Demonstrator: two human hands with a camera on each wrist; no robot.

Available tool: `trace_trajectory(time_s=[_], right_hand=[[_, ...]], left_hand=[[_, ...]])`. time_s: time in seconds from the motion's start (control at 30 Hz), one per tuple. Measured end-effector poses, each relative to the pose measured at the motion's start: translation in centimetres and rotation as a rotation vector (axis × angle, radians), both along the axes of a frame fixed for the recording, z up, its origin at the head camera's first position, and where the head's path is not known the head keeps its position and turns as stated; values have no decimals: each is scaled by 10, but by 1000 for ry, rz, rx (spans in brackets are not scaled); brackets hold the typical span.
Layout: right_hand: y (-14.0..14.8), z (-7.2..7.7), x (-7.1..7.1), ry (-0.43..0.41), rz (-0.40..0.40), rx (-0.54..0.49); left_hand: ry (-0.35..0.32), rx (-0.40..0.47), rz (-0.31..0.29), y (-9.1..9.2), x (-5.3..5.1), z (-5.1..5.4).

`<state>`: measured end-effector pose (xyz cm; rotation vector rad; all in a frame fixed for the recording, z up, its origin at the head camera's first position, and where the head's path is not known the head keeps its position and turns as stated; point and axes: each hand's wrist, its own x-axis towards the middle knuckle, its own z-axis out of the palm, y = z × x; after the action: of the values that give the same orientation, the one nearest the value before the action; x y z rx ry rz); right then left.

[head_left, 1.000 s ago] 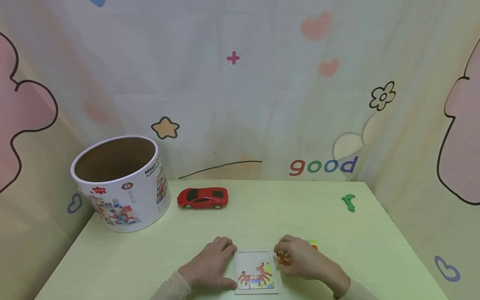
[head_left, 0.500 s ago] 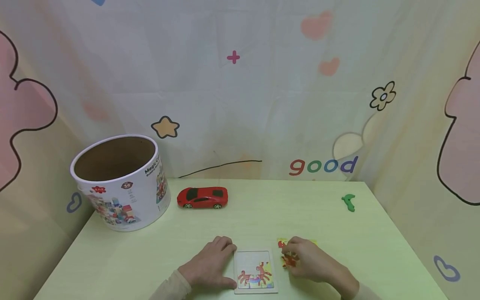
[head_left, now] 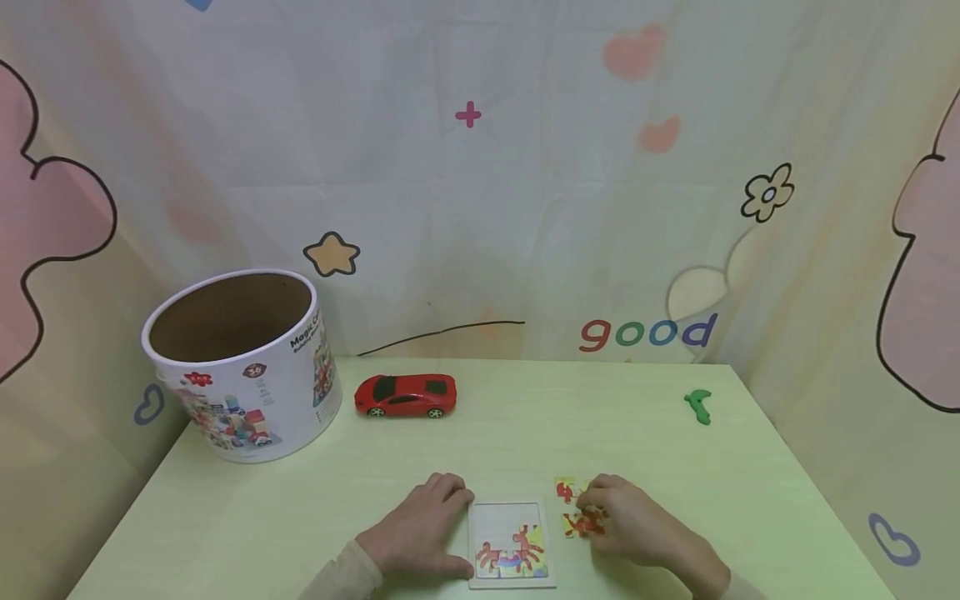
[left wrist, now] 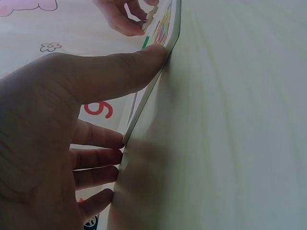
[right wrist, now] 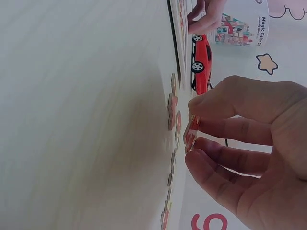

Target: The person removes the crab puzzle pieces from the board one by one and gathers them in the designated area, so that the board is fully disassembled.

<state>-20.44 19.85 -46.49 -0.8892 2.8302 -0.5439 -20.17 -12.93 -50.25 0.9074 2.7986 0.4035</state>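
My spread left hand [head_left: 416,529] is steadying the tray [head_left: 498,522]; to its right, my right hand [head_left: 632,518] is pinching a piece [right wrist: 190,130]. I'm seemingly choosing; next I'm likely needing to match its shape.

Left hand [head_left: 416,529]: thumb spread wide from the extended fingers. Right hand [head_left: 632,521]: fingers curved, thumb opposed in a pinch.

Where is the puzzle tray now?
In the head view, the puzzle tray lies at bottom centre, between the left hand and the loose pieces.
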Motion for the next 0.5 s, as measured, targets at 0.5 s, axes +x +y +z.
trace_trajectory(time_s=[0.5], right_hand=[[9, -2, 1, -58, -24, -15]], left_hand=[[2, 4, -1, 0, 1, 0]])
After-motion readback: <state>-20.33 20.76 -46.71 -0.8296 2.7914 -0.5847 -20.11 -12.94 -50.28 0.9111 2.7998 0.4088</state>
